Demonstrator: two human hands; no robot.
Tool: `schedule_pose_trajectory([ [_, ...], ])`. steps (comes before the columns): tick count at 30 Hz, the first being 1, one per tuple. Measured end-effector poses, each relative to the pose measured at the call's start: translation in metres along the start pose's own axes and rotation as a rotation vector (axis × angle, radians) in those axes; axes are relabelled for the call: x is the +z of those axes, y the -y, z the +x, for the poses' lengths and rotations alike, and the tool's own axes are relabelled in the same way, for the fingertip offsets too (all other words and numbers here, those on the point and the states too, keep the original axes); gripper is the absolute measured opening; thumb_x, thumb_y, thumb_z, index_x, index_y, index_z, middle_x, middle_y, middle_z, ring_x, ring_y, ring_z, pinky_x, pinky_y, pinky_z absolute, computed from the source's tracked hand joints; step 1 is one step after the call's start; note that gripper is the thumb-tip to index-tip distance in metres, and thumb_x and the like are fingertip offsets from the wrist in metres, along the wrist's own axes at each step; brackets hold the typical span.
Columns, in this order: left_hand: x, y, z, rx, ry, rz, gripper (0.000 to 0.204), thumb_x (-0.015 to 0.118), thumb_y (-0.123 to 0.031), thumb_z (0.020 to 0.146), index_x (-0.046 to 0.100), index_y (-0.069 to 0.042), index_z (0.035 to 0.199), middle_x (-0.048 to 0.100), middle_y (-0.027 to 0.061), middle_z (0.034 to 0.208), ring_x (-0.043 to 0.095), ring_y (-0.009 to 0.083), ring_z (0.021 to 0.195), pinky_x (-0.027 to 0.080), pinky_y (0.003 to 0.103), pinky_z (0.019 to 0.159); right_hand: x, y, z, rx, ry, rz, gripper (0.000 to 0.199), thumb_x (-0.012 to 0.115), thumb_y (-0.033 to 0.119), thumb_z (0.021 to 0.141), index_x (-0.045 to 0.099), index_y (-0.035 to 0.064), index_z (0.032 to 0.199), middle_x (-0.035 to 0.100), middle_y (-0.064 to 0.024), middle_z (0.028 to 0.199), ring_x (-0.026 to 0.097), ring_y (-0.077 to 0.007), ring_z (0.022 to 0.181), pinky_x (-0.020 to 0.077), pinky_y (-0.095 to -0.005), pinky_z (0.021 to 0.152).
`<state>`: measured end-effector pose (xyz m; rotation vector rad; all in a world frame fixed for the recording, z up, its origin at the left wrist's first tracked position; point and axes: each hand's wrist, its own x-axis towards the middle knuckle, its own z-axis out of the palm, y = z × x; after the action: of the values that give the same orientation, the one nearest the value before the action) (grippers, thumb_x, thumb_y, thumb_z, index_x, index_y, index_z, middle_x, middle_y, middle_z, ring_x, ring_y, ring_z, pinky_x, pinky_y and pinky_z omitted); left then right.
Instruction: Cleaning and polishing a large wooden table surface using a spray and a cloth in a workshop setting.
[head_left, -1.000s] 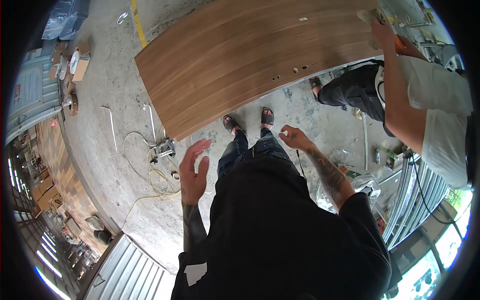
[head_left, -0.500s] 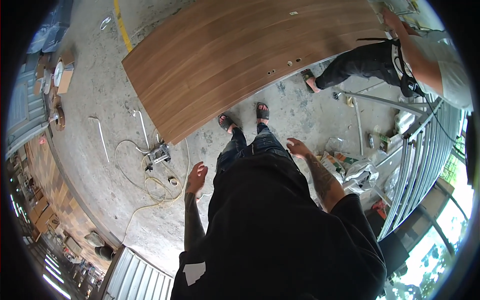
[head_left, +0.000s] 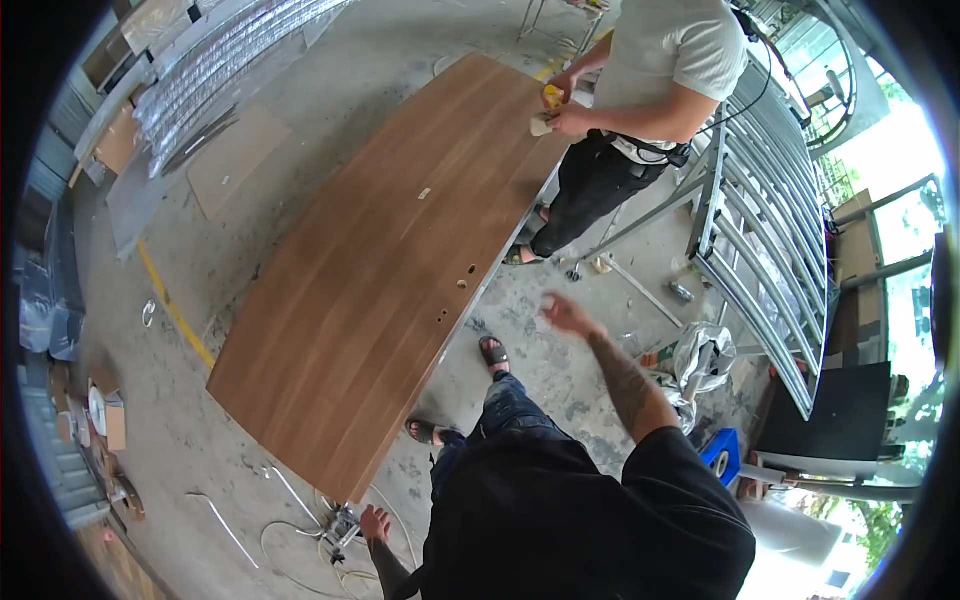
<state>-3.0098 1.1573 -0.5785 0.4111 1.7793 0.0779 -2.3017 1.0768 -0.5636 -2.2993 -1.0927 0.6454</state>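
Observation:
A wood-grain brown door panel (head_left: 375, 270) lies flat, with several small holes cut near its right edge. Just off the panel's near corner, my left hand (head_left: 376, 524) hangs with its fingers loosely bent, holding nothing. My right hand (head_left: 570, 315) is stretched forward over the floor to the right of the panel. Its fingers are apart and it touches nothing. At the panel's far right side a co-worker's hands hold a small yellow item (head_left: 552, 96) and a pale, cloth-like pad (head_left: 541, 124) just above the surface.
A corded tool (head_left: 343, 528) with looping hose lies on the floor below my left hand. Slatted metal racking (head_left: 760, 230) stands on the right, near plastic bags (head_left: 700, 358) and a blue box (head_left: 720, 455). Wrapped stacked panels (head_left: 230, 75) are at the far left.
My view has swung to the right and up, bringing the co-worker more fully into it. My right arm has reached farther forward. Both hands remain without anything in them.

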Motion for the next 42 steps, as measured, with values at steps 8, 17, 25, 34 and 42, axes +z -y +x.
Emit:
schedule_pose_trajectory([
  [8, 0.135, -0.050, -0.030, 0.348, 0.217, -0.059, 0.054, 0.064, -0.025, 0.088, 0.043, -0.019, 0.138, 0.057, 0.0012, 0.122, 0.057, 0.0175, 0.108, 0.043, 0.038, 0.091, -0.102, -0.117, 0.122, 0.230, 0.090, 0.482, 0.028, 0.058, 0.021, 0.093, 0.057, 0.0122, 0.120, 0.058, 0.0024, 0.069, 0.051, -0.0082, 0.050, 0.0397, -0.0227, 0.044],
  [17, 0.251, -0.023, -0.138, 0.364, 0.332, 0.116, 0.042, 0.062, -0.032, 0.094, 0.054, -0.010, 0.129, 0.060, 0.0079, 0.117, 0.060, 0.0178, 0.106, 0.050, 0.026, 0.085, 0.027, -0.130, 0.025, 0.427, 0.612, 0.175, 0.064, 0.051, 0.019, 0.082, 0.041, 0.0144, 0.145, 0.067, -0.0091, 0.080, 0.059, -0.0181, 0.055, 0.0490, -0.0338, 0.048],
  [25, 0.216, -0.034, -0.149, 0.128, 0.104, 0.264, 0.058, 0.056, -0.051, 0.093, 0.045, -0.015, 0.137, 0.059, 0.0089, 0.128, 0.058, 0.0254, 0.115, 0.044, 0.044, 0.094, 0.040, -0.101, 0.022, 0.531, 0.809, 0.260, 0.075, 0.051, 0.018, 0.077, 0.034, 0.0137, 0.150, 0.066, -0.0109, 0.081, 0.055, -0.0179, 0.054, 0.0459, -0.0336, 0.049],
  [34, 0.205, -0.051, -0.157, 0.214, 0.097, 0.209, 0.062, 0.054, -0.052, 0.094, 0.042, -0.013, 0.140, 0.056, 0.0111, 0.131, 0.056, 0.0281, 0.117, 0.039, 0.046, 0.100, 0.058, -0.096, 0.026, 0.953, 0.103, 0.809, 0.116, 0.074, 0.047, 0.080, -0.013, 0.0174, 0.151, 0.055, -0.0064, 0.075, 0.053, -0.0162, 0.055, 0.0434, -0.0301, 0.043],
  [42, 0.172, 0.002, -0.116, 0.298, 0.148, 0.524, 0.061, 0.056, -0.054, 0.092, 0.044, -0.016, 0.139, 0.058, 0.0092, 0.129, 0.058, 0.0265, 0.113, 0.043, 0.044, 0.093, -0.005, -0.066, 0.065, 0.757, -0.293, 1.236, 0.091, 0.071, 0.050, 0.084, 0.015, 0.0207, 0.150, 0.046, -0.0063, 0.136, 0.053, -0.0228, 0.111, 0.0495, -0.0339, 0.078],
])
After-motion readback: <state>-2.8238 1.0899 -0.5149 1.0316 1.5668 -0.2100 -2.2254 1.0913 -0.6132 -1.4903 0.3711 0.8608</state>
